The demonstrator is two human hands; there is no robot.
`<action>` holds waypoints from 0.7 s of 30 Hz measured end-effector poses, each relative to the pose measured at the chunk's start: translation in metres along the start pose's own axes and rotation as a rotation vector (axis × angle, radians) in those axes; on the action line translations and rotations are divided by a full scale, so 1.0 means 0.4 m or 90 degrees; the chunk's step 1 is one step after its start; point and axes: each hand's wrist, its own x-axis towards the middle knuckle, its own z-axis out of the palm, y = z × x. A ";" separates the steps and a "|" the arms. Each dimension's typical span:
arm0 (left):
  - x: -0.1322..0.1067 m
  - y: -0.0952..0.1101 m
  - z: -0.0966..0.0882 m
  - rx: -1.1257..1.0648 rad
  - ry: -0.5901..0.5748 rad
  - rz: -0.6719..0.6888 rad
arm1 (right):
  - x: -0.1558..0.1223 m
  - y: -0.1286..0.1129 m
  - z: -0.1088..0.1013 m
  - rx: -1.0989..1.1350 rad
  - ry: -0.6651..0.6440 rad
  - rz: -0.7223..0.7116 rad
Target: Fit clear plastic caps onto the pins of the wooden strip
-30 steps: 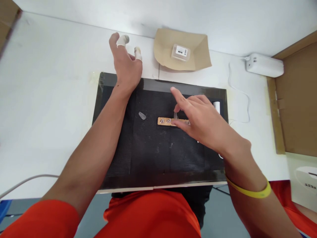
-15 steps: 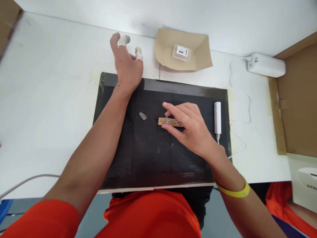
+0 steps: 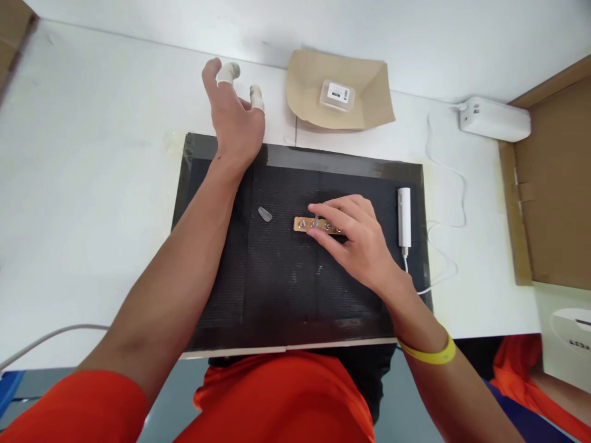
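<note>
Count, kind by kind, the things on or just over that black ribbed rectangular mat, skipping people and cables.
Small translucent pieces: 2, one loose, one in the right hand
Narrow tan strip with metal fittings: 1
Slim white stick-shaped device: 1
Total: 4

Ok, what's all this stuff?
table: one, white, underneath
mat: one, black, on table
strip: one, tan, on mat
loose piece: one, clear, left of strip
held piece: one, clear, at strip
stick: one, white, on mat
tray: one, tan, beyond mat
box: one, clear, in tray
power block: one, white, far right
cables: at least two, pale, both sides
cardboard: two, brown, both sides
panel: one, pale, lower right
bystander's sleeve: one, orange, lower right
finger covers: two, white, left hand
wristband: one, yellow, lower right
shirt: one, orange, bottom
left hand: one, beyond mat
right hand: one, at strip
</note>
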 end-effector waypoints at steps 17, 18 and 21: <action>0.005 -0.007 0.003 -0.003 0.006 0.014 | -0.002 0.006 -0.005 0.054 0.038 0.005; 0.005 -0.007 0.004 -0.003 0.007 0.018 | -0.002 0.007 -0.008 0.045 0.039 0.007; 0.008 -0.005 0.008 0.002 0.011 0.012 | -0.002 0.009 -0.016 0.016 0.037 0.002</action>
